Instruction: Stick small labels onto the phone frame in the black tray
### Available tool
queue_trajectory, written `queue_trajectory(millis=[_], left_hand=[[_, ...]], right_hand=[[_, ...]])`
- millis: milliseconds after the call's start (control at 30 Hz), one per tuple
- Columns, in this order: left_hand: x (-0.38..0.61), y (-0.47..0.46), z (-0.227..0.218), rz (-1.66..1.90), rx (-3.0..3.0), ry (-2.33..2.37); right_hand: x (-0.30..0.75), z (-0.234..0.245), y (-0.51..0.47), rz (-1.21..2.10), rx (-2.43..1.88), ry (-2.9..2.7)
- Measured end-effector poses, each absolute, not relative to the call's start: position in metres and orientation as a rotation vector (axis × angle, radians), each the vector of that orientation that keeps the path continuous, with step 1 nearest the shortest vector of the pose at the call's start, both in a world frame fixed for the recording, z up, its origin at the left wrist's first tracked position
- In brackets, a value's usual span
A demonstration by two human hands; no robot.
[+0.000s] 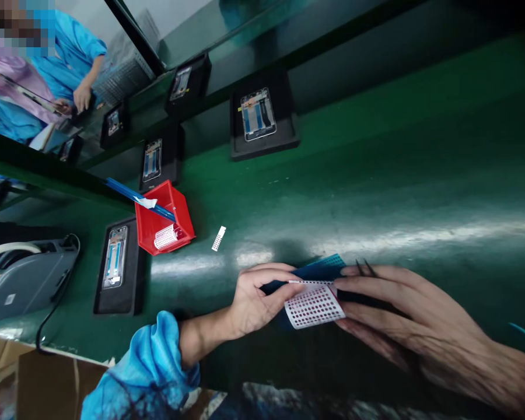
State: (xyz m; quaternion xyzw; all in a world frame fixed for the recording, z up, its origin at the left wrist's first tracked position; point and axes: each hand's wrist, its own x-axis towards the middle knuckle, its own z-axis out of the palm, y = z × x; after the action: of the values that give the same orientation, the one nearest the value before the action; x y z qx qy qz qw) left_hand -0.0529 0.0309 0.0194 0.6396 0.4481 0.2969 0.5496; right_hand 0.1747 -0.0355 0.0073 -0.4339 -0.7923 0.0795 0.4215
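Low in the middle of the view, my left hand point(262, 297) pinches a curled white sticker sheet point(315, 306) covered in rows of small dark red dots, between thumb and fingers. Behind it sits a dark blue sheet point(321, 268) with a perforated edge, partly hidden by the fingers. From the right, my right hand point(413, 312) reaches in with its fingertips at the sticker sheet's right edge. Dark tweezers point(366, 268) lie in that hand, their two points sticking out above the fingers and slightly apart. Left of the hands, a small dotted white strip point(219, 238) rests on the green bench.
A red bin point(181, 213) holds a dotted roll and a blue strip. Black trays point(266, 149) with opened phones stand at the back and left point(135, 280). A grey tape dispenser point(30, 274) is far left. Across a green rail, a co-worker's hand point(83, 96) works.
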Motion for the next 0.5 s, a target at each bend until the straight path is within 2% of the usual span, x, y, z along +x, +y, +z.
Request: queue_trajectory(millis=[133,500], left_hand=[[-0.052,0.032,0.020,0.696,1.524,1.060],[-0.051,0.034,0.019,0.722,1.484,1.193]], right_hand=[[0.173,0.010,-0.030,0.133,-1.058,-2.026],[0.178,0.000,-0.048,0.215,-0.928,-2.193]])
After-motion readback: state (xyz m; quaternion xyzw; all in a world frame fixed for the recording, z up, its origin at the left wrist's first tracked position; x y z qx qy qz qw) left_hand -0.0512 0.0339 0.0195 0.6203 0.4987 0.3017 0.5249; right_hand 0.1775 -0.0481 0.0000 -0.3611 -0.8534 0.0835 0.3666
